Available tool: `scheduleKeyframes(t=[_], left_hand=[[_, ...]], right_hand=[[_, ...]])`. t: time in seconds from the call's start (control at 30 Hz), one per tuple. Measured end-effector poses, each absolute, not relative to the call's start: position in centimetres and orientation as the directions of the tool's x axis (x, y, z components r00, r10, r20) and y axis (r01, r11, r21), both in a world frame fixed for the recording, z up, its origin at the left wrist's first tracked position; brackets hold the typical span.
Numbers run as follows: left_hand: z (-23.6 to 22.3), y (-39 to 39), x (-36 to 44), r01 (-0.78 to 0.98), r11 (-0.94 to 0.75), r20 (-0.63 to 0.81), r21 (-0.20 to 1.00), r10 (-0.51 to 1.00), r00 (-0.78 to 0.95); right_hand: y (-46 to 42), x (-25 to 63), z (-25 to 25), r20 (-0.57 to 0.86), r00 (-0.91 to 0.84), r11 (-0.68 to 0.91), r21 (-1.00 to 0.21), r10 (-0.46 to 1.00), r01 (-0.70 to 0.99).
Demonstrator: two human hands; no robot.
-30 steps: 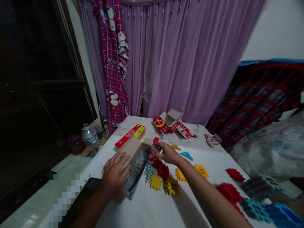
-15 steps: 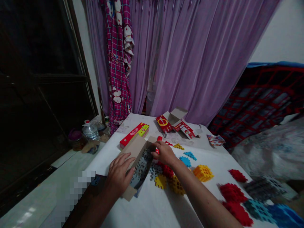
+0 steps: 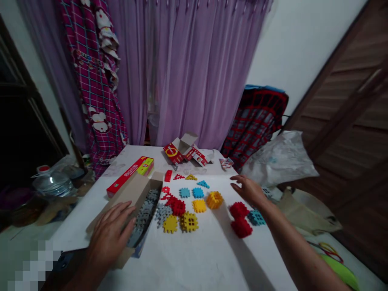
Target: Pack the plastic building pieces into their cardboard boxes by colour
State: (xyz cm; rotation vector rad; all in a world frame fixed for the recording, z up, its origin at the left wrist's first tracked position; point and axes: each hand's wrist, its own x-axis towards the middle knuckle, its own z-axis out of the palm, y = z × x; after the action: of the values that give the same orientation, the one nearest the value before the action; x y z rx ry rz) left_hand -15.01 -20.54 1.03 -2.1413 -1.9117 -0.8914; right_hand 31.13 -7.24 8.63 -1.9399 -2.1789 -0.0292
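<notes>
My left hand (image 3: 113,232) lies with its fingers spread on the bent-out flap of an open cardboard box (image 3: 130,192). Inside the box are many grey interlocking plastic pieces (image 3: 145,216). My right hand (image 3: 248,190) is over the right side of the table, thumb and fingers apart, with nothing visible in it. Close below it are red block pieces (image 3: 239,210) and teal pieces (image 3: 256,217), partly behind the wrist. Between the hands lie a yellow stack (image 3: 214,199), a flat yellow-orange square (image 3: 199,206), blue squares (image 3: 184,192), and a red cluster (image 3: 177,206).
A red and yellow carton (image 3: 127,178) lies behind the open box. Torn-open red packaging (image 3: 184,151) sits at the back of the white-covered table (image 3: 209,258). To the right stands a pale plastic bag (image 3: 279,161); a water jug (image 3: 53,184) is at the left.
My right hand has left the box's far end and moved right, toward the red and teal pieces. The view has turned right. My left hand stays on the flap.
</notes>
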Motion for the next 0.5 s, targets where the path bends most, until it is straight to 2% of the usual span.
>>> scheduleKeyframes(t=[0.1, 0.2, 0.33, 0.5], left_hand=[[1.6, -20.2, -13.7, 0.945, -0.179, 0.494, 0.273, 0.869, 0.022], [1.9, -20.4, -12.8, 0.960, -0.122, 0.481, 0.254, 0.876, -0.016], [1.4, -21.2, -12.9, 0.964, -0.093, 0.453, 0.250, 0.891, -0.032], [0.8, -22.1, -13.1, 0.969, -0.077, 0.521, 0.233, 0.852, -0.057]], right_hand=[[-7.4, 38.2, 9.2, 0.239, 0.145, -0.115, -0.133, 0.960, 0.984], [-7.4, 42.6, 8.7, 0.217, 0.266, -0.248, -0.107, 0.939, 0.963], [-7.2, 44.3, 7.1, 0.099, 0.308, -0.302, -0.072, 0.946, 0.951], [-6.8, 43.9, 5.3, 0.032, 0.332, -0.330, -0.049, 0.943, 0.943]])
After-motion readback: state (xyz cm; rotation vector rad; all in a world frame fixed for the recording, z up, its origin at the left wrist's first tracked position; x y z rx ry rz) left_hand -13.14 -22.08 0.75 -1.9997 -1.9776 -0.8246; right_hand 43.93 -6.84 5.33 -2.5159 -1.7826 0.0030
